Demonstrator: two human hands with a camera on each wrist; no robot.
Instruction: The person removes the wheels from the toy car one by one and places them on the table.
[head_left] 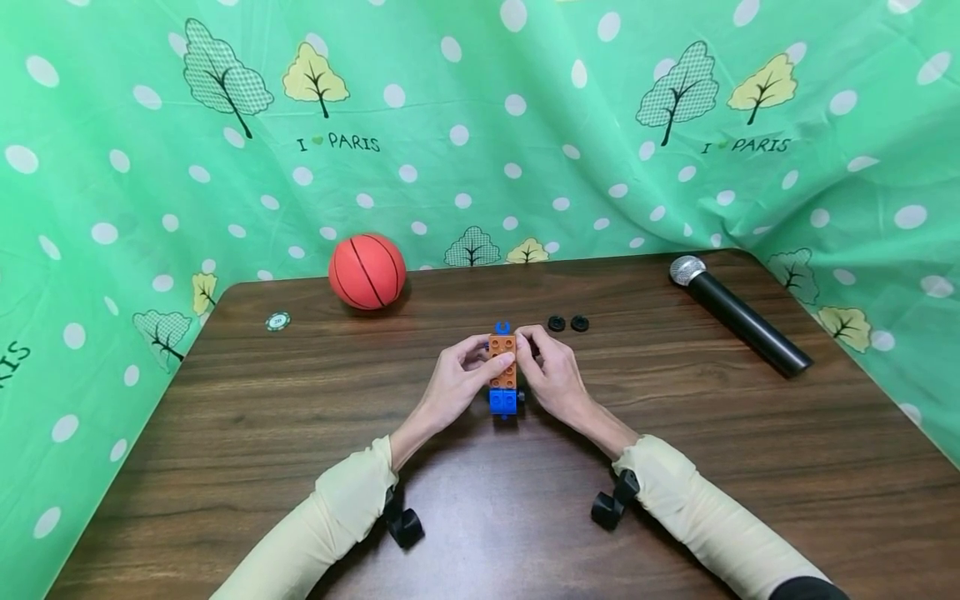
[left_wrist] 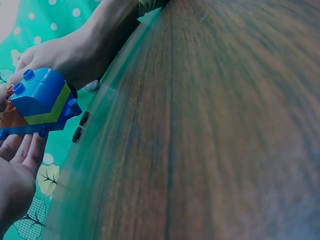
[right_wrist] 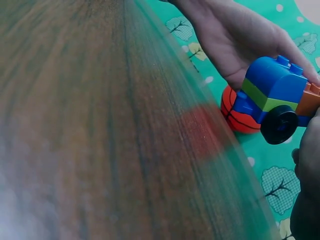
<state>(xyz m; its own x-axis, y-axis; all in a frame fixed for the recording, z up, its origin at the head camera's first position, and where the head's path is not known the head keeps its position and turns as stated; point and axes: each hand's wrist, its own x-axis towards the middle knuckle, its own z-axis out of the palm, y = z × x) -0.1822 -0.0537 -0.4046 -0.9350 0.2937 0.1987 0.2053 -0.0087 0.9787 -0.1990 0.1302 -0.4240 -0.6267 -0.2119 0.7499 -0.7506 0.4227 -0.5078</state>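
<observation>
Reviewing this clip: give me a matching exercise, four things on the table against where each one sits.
Things:
1. basketball
2. microphone
3. toy block vehicle
4. poker chip

Places:
A. far right, lying diagonally
B. between both hands, mid-table
C. far left edge, flat
D. back of table, left of centre

Pairs: 1-D, 2-A, 3-B, 4-C
</observation>
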